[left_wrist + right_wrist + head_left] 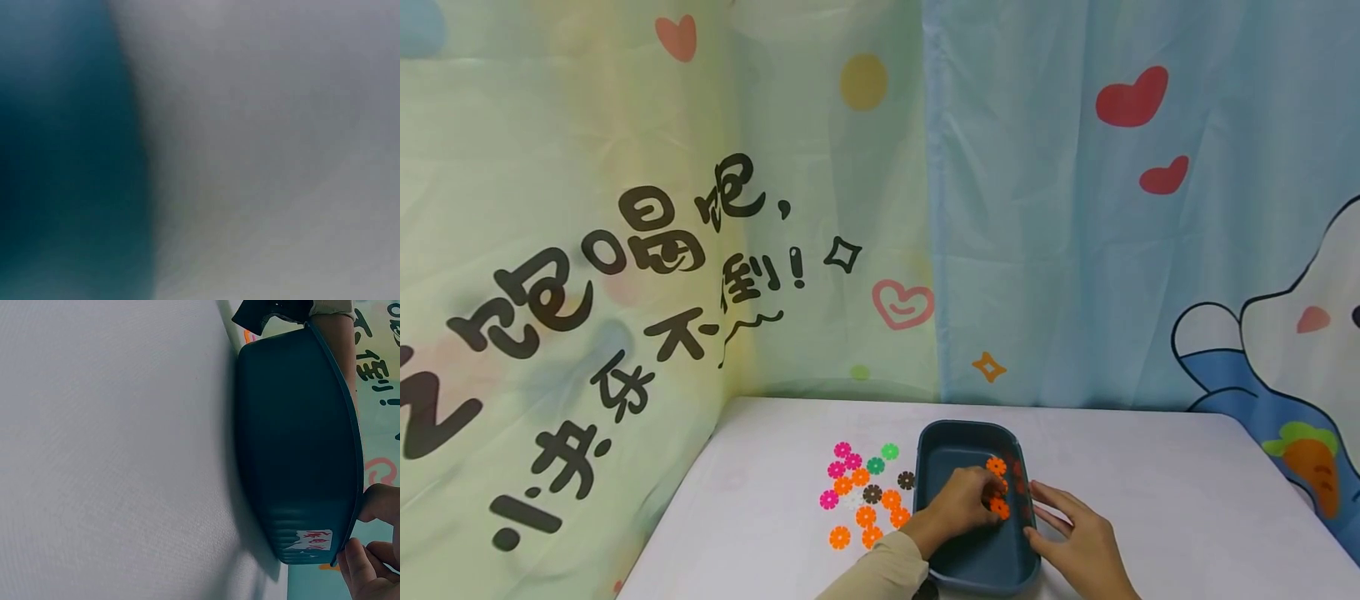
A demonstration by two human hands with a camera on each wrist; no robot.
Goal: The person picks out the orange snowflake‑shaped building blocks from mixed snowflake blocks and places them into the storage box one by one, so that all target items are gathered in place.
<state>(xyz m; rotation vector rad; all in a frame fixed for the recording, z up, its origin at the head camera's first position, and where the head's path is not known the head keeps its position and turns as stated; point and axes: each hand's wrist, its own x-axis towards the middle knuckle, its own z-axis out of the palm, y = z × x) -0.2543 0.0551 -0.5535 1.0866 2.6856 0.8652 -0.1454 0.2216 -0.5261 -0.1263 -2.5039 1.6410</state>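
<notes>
A dark blue-green tray [970, 550] stands on the white table. My left hand [962, 502] reaches into it over the left rim, fingers curled, pinching an orange notched disc [1000, 508] near the right wall. Another orange disc [996, 466] sits just beyond, with one more partly hidden between them. At the tray's right side, my right hand [1078, 537] touches the outer wall and rim with fairly straight fingers. The right wrist view shows the tray's outer side [300, 444] with a white-and-red label [314, 540]. The left wrist view is a close blur of tray and pale surface.
Left of the tray lie loose notched discs: several orange discs [866, 517], several pink discs [837, 470], two green discs [876, 466], two dark brown discs [872, 494] and white ones [852, 500]. A printed curtain [1015, 208] hangs behind the white table [760, 483].
</notes>
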